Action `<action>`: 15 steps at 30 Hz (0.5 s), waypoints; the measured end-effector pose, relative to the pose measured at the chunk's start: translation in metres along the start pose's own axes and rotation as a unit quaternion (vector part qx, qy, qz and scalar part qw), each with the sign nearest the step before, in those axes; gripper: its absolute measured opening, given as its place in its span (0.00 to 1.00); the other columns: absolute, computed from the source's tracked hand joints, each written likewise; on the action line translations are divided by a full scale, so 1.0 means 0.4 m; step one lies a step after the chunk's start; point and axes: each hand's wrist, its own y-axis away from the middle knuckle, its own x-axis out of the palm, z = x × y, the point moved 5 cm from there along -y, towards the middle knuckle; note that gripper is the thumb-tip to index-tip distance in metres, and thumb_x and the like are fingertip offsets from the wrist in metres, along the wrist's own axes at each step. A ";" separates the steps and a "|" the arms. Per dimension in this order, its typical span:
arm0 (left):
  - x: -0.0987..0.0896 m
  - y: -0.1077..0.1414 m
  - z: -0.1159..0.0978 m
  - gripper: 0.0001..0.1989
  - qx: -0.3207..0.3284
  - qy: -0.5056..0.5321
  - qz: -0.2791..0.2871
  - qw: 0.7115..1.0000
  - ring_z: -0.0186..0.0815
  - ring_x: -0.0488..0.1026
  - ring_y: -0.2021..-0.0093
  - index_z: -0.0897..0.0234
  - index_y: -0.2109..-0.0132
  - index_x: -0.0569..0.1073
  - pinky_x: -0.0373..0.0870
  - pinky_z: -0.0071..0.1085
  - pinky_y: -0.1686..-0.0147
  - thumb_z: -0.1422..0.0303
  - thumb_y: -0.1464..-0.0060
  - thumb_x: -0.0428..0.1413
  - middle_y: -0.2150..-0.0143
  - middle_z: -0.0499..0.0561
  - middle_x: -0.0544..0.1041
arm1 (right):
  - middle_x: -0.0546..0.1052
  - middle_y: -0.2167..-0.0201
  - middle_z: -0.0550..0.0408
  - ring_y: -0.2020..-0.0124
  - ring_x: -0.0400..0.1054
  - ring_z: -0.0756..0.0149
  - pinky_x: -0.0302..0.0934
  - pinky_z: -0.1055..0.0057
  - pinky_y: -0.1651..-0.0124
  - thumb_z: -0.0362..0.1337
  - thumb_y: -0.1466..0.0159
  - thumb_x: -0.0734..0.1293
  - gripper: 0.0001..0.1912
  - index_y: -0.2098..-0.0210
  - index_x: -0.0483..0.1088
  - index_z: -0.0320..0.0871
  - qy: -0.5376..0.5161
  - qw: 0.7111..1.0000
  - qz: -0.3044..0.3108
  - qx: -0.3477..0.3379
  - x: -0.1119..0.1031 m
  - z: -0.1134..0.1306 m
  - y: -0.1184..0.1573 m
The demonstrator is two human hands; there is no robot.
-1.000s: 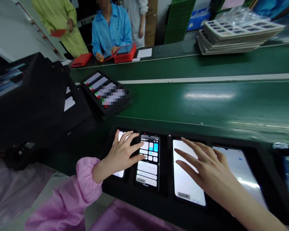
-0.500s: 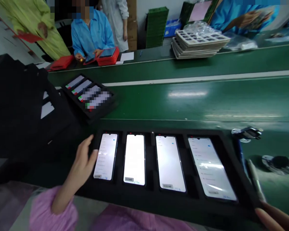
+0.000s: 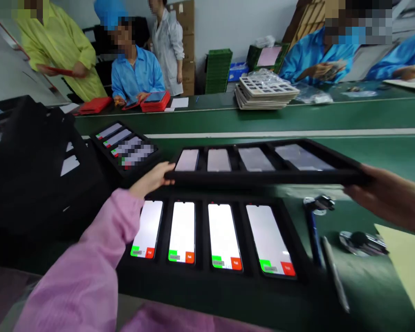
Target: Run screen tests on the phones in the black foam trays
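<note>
A black foam tray (image 3: pixel 228 177) with several phones in its slots is held up above the bench. My left hand (image 3: pixel 155 179) grips its left end, and my right hand (image 3: pixel 373 184) grips its right end. Below it, a second black tray (image 3: pixel 207 281) lies on the green bench. Its phones, such as the one at its right (image 3: pixel 268 230), show white screens with green and red boxes at the bottom. Another black tray (image 3: pixel 131 168) with several lit phones rests at the left, beyond my left hand.
Black foam trays (image 3: pixel 38 175) are piled at the left. At the right lie a pen (image 3: pixel 335 276), a blue strap-like item (image 3: pixel 313 235), a metal item (image 3: pixel 363 242) and yellow paper (image 3: pixel 406 267). People work across the bench near white trays (image 3: pixel 263 97).
Both hands have raised the upper tray and moved it away from me, uncovering the tray beneath with its green and red screens. The camera view has tilted up.
</note>
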 end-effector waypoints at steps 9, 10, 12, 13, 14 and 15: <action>0.129 -0.010 -0.032 0.12 0.203 -0.275 0.038 0.939 0.48 0.73 0.34 0.58 0.46 0.83 0.67 0.52 0.27 0.69 0.33 0.59 0.37 0.55 0.79 | 0.80 0.47 0.48 0.49 0.77 0.61 0.76 0.58 0.43 0.51 0.23 0.70 0.17 0.47 0.78 0.45 0.106 0.969 0.217 -0.058 0.219 -0.043 0.140; 0.166 0.027 -0.016 0.11 0.219 -0.306 0.070 0.924 0.47 0.75 0.36 0.56 0.52 0.85 0.66 0.51 0.27 0.70 0.35 0.58 0.41 0.53 0.81 | 0.80 0.45 0.46 0.45 0.76 0.57 0.74 0.53 0.38 0.50 0.24 0.72 0.15 0.51 0.80 0.45 0.137 0.958 0.235 -0.088 0.256 -0.036 0.181; 0.247 0.092 0.021 0.11 0.240 -0.359 0.117 0.894 0.49 0.75 0.36 0.57 0.62 0.85 0.62 0.56 0.26 0.71 0.38 0.57 0.43 0.53 0.82 | 0.76 0.34 0.42 0.31 0.67 0.42 0.64 0.37 0.30 0.46 0.24 0.69 0.13 0.57 0.82 0.45 0.208 0.942 0.224 -0.135 0.315 -0.024 0.240; 0.284 0.116 0.039 0.11 0.246 -0.381 0.125 0.882 0.53 0.73 0.33 0.58 0.64 0.84 0.58 0.60 0.25 0.72 0.38 0.56 0.41 0.54 0.82 | 0.72 0.28 0.41 0.26 0.61 0.35 0.60 0.31 0.29 0.44 0.23 0.67 0.14 0.58 0.82 0.45 0.239 0.935 0.213 -0.154 0.337 -0.019 0.257; 0.316 0.133 0.055 0.12 0.250 -0.400 0.124 0.873 0.56 0.70 0.30 0.60 0.64 0.84 0.54 0.65 0.24 0.72 0.38 0.55 0.37 0.57 0.80 | 0.67 0.24 0.41 0.23 0.55 0.31 0.57 0.27 0.29 0.43 0.23 0.65 0.15 0.58 0.83 0.45 0.266 0.927 0.203 -0.168 0.353 -0.017 0.266; 0.341 0.146 0.068 0.13 0.250 -0.417 0.118 0.866 0.59 0.66 0.27 0.61 0.63 0.84 0.50 0.68 0.24 0.73 0.37 0.54 0.32 0.60 0.78 | 0.64 0.23 0.42 0.22 0.53 0.28 0.56 0.25 0.30 0.43 0.22 0.64 0.17 0.57 0.83 0.44 0.287 0.920 0.198 -0.180 0.363 -0.015 0.270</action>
